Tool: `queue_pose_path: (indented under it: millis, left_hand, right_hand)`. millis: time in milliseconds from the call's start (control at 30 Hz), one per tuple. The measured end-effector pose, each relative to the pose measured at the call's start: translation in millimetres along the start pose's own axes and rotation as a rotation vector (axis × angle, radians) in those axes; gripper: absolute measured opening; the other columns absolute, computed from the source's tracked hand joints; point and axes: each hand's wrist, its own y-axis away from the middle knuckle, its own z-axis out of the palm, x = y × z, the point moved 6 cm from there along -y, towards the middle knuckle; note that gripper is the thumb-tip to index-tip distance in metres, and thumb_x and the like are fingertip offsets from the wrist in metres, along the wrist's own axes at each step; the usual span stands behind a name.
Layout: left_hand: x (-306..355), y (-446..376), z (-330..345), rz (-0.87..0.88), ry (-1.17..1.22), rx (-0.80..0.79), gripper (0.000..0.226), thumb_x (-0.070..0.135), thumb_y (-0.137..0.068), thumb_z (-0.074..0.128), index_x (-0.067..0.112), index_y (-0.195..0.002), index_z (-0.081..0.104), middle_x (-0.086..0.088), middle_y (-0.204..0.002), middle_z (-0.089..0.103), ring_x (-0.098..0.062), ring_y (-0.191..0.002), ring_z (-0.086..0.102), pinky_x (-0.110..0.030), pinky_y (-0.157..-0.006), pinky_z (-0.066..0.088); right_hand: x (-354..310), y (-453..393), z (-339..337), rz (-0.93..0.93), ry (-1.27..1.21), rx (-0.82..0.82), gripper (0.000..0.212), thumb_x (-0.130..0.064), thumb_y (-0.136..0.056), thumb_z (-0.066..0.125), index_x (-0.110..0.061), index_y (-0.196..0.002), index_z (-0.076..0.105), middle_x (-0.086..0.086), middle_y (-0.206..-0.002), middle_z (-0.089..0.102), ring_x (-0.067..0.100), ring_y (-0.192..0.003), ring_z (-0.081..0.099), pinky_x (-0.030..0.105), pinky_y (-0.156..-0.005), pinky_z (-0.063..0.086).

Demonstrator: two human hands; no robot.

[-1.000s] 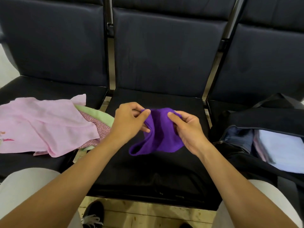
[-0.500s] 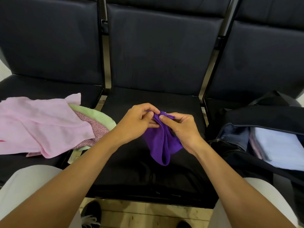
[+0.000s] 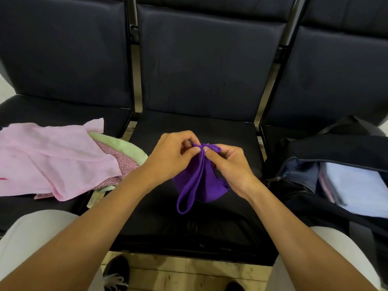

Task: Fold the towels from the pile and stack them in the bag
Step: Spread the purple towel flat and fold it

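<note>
A small purple towel [image 3: 199, 181] hangs over the middle black seat, folded in half with its loop drooping down. My left hand [image 3: 172, 156] and my right hand [image 3: 228, 162] pinch its top edges together, fingertips almost touching. On the left seat lies the pile [image 3: 52, 156]: a pink towel on top, a patterned pink one and a light green one under it. On the right seat sits an open dark bag [image 3: 336, 152] holding a folded light blue towel [image 3: 357, 185] with other folded cloth beside it.
Three black padded seats with backrests form a row; the middle seat [image 3: 195, 225] lies under my hands. Metal frame bars separate the seats. My light trousers and dark shoes show at the bottom, over a pale wooden floor.
My hands have come together, bringing the purple towel's two top corners against each other. The towel went from spread between the hands to a folded drape hanging below them.
</note>
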Motion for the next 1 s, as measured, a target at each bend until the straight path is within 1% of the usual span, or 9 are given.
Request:
queue_pose_path:
  millis: [100, 167, 267, 400, 533, 667, 800, 900, 1000]
  left_hand:
    - [-0.2, 0.2, -2.3, 0.029, -0.050, 0.031, 0.006, 0.020, -0.088, 0.069, 0.024, -0.093, 0.067, 0.012, -0.080, 0.051, -0.003, -0.071, 0.052, -0.008, -0.061, 0.040]
    - [-1.3, -0.4, -1.5, 0.030, -0.054, 0.025, 0.007, 0.020, -0.087, 0.069, 0.023, -0.093, 0.066, 0.011, -0.088, 0.050, -0.003, -0.076, 0.053, -0.010, -0.063, 0.040]
    - [-1.5, -1.5, -0.1, 0.038, -0.036, 0.019, 0.007, 0.018, -0.087, 0.069, 0.020, -0.093, 0.066, 0.010, -0.100, 0.052, -0.002, -0.085, 0.056, -0.010, -0.070, 0.044]
    - [-1.3, -1.0, -0.8, 0.047, 0.017, 0.008, 0.007, 0.017, -0.088, 0.067, 0.017, -0.095, 0.064, 0.007, -0.111, 0.064, -0.004, -0.099, 0.061, -0.016, -0.084, 0.049]
    - [0.3, 0.2, 0.7, 0.049, 0.057, -0.063, 0.009, 0.016, -0.090, 0.065, 0.021, -0.096, 0.059, 0.006, -0.096, 0.067, -0.006, -0.090, 0.065, -0.026, -0.081, 0.056]
    - [-0.4, -2.1, -7.0, 0.068, -0.007, -0.050, 0.007, 0.019, -0.090, 0.066, 0.020, -0.095, 0.062, 0.009, -0.090, 0.064, -0.004, -0.084, 0.062, -0.024, -0.077, 0.055]
    - [0.6, -2.5, -15.8, 0.091, 0.016, -0.014, 0.008, 0.019, -0.089, 0.068, 0.019, -0.094, 0.063, 0.008, -0.089, 0.065, -0.006, -0.082, 0.063, -0.023, -0.076, 0.055]
    - [0.3, -4.1, -21.2, 0.082, 0.053, 0.027, 0.011, 0.016, -0.088, 0.068, 0.022, -0.096, 0.062, 0.010, -0.090, 0.064, -0.004, -0.085, 0.063, -0.020, -0.077, 0.054]
    - [-4.4, -6.2, -28.0, 0.047, 0.069, 0.050, 0.020, 0.012, -0.088, 0.068, 0.025, -0.101, 0.061, 0.014, -0.092, 0.062, -0.002, -0.089, 0.061, -0.016, -0.077, 0.050]
  right_hand:
    - [0.6, 0.0, 1.7, 0.005, 0.014, -0.005, 0.018, -0.018, -0.095, 0.062, -0.016, -0.107, 0.074, 0.003, -0.100, 0.075, 0.020, -0.098, 0.069, 0.033, -0.088, 0.053]
    - [1.4, -0.4, 2.7, 0.002, 0.019, -0.016, 0.019, -0.019, -0.095, 0.061, -0.014, -0.109, 0.074, 0.004, -0.102, 0.075, 0.022, -0.100, 0.069, 0.034, -0.089, 0.054]
    - [0.6, -0.6, 2.2, 0.001, 0.036, -0.016, 0.020, -0.017, -0.096, 0.061, -0.014, -0.111, 0.073, 0.004, -0.105, 0.074, 0.021, -0.101, 0.069, 0.036, -0.092, 0.053]
    - [-4.6, 2.8, 5.4, -0.028, 0.041, -0.067, 0.021, -0.013, -0.095, 0.061, -0.016, -0.113, 0.073, 0.002, -0.108, 0.074, 0.019, -0.105, 0.069, 0.038, -0.096, 0.054]
    - [-8.3, 4.8, 7.3, -0.054, 0.027, -0.080, 0.024, -0.009, -0.093, 0.064, -0.016, -0.114, 0.072, 0.003, -0.110, 0.074, 0.018, -0.108, 0.068, 0.040, -0.099, 0.053]
    - [-10.7, 4.8, 6.4, -0.098, 0.032, -0.041, 0.030, -0.005, -0.089, 0.068, -0.016, -0.117, 0.066, 0.002, -0.108, 0.073, 0.017, -0.103, 0.069, 0.035, -0.092, 0.055]
    - [-12.8, 5.4, 7.0, -0.091, 0.058, -0.031, 0.024, -0.018, -0.091, 0.068, -0.017, -0.114, 0.061, 0.003, -0.100, 0.074, 0.014, -0.094, 0.071, 0.027, -0.084, 0.057]
    - [-10.2, 6.9, 11.6, -0.087, 0.193, -0.080, 0.038, -0.019, -0.087, 0.074, -0.019, -0.119, 0.055, 0.003, -0.096, 0.073, 0.013, -0.088, 0.072, 0.024, -0.077, 0.058]
    - [-5.1, 5.1, 9.4, -0.079, 0.299, -0.072, 0.050, -0.009, -0.084, 0.076, -0.025, -0.122, 0.047, 0.005, -0.097, 0.071, 0.016, -0.089, 0.071, 0.032, -0.077, 0.061]
